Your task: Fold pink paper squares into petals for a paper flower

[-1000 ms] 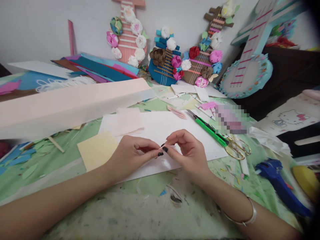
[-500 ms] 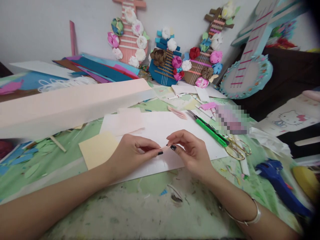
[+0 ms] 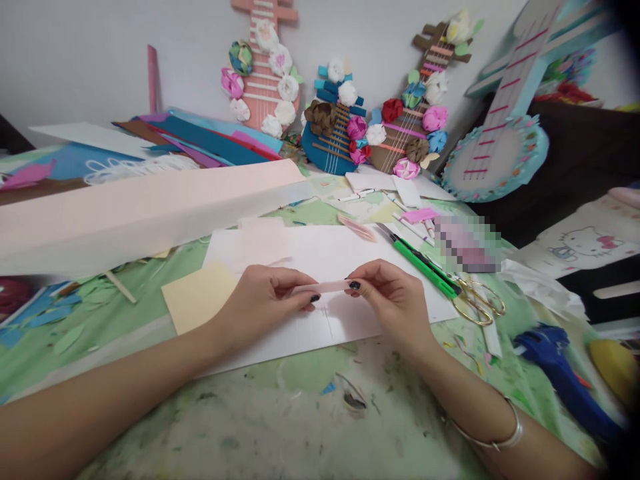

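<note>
I have the left hand (image 3: 263, 297) and right hand (image 3: 395, 297) each pinching one end of a pale pink strip (image 3: 329, 287), stretched between them above the white board (image 3: 295, 333) on the bench (image 3: 225, 427). I judge the strip already narrow but not yet set down or fixed; a folded pink piece (image 3: 357, 228) and a pale pink sheet (image 3: 260, 241) lie apart, untouched, by the board's far edge.

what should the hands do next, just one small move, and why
Perhaps slide the right hand lightly inward along the pale pink strip to smooth it: the left hand pinches its other side, and the span between them is exposed, held out roughly level over the white sheet.
</note>
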Motion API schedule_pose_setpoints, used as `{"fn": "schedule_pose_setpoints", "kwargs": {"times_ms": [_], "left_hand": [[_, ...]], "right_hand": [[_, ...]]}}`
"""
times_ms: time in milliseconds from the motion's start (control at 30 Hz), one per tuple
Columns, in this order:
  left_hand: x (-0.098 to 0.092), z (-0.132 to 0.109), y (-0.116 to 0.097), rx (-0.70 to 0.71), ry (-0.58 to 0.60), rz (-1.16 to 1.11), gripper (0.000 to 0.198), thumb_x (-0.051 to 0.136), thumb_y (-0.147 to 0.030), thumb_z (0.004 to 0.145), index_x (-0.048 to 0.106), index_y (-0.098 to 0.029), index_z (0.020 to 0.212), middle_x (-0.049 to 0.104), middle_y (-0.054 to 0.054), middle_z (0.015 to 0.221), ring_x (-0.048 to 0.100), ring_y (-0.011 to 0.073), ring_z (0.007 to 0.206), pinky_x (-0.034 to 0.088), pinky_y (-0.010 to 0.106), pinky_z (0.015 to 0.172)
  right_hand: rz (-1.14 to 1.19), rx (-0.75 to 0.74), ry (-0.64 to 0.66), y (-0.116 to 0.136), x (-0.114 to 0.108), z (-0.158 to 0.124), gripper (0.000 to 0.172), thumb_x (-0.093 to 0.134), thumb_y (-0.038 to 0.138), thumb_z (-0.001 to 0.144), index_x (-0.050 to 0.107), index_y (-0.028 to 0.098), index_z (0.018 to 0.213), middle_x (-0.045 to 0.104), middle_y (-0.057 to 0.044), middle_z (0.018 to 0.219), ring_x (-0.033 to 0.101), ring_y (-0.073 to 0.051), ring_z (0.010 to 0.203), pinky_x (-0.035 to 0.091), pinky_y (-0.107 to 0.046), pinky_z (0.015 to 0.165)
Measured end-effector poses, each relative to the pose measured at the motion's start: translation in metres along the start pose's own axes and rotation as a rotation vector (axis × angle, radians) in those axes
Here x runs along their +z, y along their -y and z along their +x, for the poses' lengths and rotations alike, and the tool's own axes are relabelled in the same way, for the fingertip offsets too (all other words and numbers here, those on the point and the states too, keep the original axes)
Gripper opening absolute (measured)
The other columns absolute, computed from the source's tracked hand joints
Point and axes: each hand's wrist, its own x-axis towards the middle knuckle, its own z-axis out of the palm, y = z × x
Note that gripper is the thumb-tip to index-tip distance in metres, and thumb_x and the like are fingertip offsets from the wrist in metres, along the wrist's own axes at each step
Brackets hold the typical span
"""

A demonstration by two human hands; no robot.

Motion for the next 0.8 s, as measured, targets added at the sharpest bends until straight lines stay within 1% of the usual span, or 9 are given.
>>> {"fn": "schedule_pose_setpoints", "kwargs": {"times_ms": [100, 200, 267, 367, 500, 633, 700, 800], "left_hand": [[-0.0006, 0.0012, 0.0022, -0.007, -0.012, -0.109, 0.016, 0.062, -0.024, 0.081, 0.073, -0.02, 0.092, 0.074, 0.001, 0.081, 0.07, 0.0148, 0.073, 0.055, 0.02, 0.065], [0.0, 0.0015, 0.0036, -0.031, -0.032, -0.269, 0.015, 0.063, -0.022, 0.081, 0.071, -0.02, 0.094, 0.074, 0.001, 0.092, 0.071, 0.0147, 0.078, 0.057, 0.02, 0.072], [0.0003, 0.0008, 0.0041, -0.064, -0.063, -0.342, 0.016, 0.065, -0.019, 0.079, 0.07, -0.019, 0.094, 0.074, 0.001, 0.094, 0.072, 0.015, 0.078, 0.057, 0.02, 0.073], [0.0001, -0.0011, 0.0041, -0.098, -0.101, -0.345, 0.02, 0.067, -0.016, 0.076, 0.07, -0.02, 0.095, 0.075, 0.0, 0.088, 0.072, 0.0149, 0.078, 0.057, 0.017, 0.07], [-0.0006, -0.0022, 0.0033, -0.096, -0.125, -0.324, 0.02, 0.069, -0.013, 0.074, 0.071, -0.022, 0.092, 0.075, -0.002, 0.088, 0.072, 0.013, 0.077, 0.056, 0.014, 0.066], [-0.0006, -0.0004, 0.0018, -0.049, -0.134, -0.284, 0.019, 0.073, -0.019, 0.072, 0.072, -0.022, 0.091, 0.075, -0.001, 0.093, 0.071, 0.0147, 0.081, 0.056, 0.015, 0.066], [-0.0004, 0.0005, 0.0008, -0.05, -0.118, -0.27, 0.019, 0.074, -0.024, 0.071, 0.073, -0.021, 0.09, 0.075, 0.0, 0.09, 0.071, 0.0155, 0.079, 0.056, 0.016, 0.065], [-0.0002, 0.0014, -0.0001, -0.079, -0.094, -0.348, 0.014, 0.072, -0.026, 0.074, 0.073, -0.019, 0.086, 0.075, 0.001, 0.082, 0.072, 0.0155, 0.072, 0.057, 0.018, 0.065]], "right_hand": [[0.048, 0.028, -0.006, -0.0004, -0.0001, 0.0006, 0.004, 0.062, 0.016, 0.08, 0.064, 0.018, 0.077, 0.065, -0.001, 0.069, 0.061, -0.013, 0.065, 0.048, -0.027, 0.064], [0.093, 0.041, -0.02, -0.0002, 0.0002, 0.0006, 0.003, 0.063, 0.016, 0.078, 0.064, 0.017, 0.076, 0.066, 0.0, 0.067, 0.062, -0.012, 0.064, 0.049, -0.025, 0.063], [0.115, 0.047, -0.03, 0.0002, 0.0002, 0.0008, 0.003, 0.064, 0.015, 0.078, 0.064, 0.017, 0.075, 0.066, 0.0, 0.067, 0.062, -0.012, 0.064, 0.049, -0.024, 0.063], [0.14, 0.059, -0.043, 0.0005, 0.0004, 0.002, 0.003, 0.064, 0.013, 0.077, 0.064, 0.016, 0.075, 0.066, 0.0, 0.066, 0.063, -0.011, 0.064, 0.05, -0.023, 0.063], [0.143, 0.074, -0.054, -0.0002, 0.0009, 0.0036, 0.004, 0.063, 0.013, 0.077, 0.064, 0.015, 0.075, 0.066, 0.0, 0.065, 0.063, -0.01, 0.063, 0.051, -0.022, 0.063], [0.131, 0.05, -0.042, -0.0005, 0.0023, 0.0025, 0.003, 0.064, 0.014, 0.078, 0.065, 0.016, 0.076, 0.066, 0.0, 0.066, 0.064, -0.011, 0.064, 0.051, -0.022, 0.064], [0.105, 0.038, -0.027, -0.0001, 0.0033, 0.001, 0.002, 0.064, 0.015, 0.078, 0.065, 0.017, 0.076, 0.067, 0.0, 0.068, 0.064, -0.011, 0.065, 0.051, -0.022, 0.064], [0.075, 0.028, -0.012, 0.0005, 0.0043, -0.0009, 0.001, 0.065, 0.018, 0.078, 0.066, 0.017, 0.077, 0.068, -0.001, 0.071, 0.064, -0.012, 0.067, 0.051, -0.023, 0.065]]}}
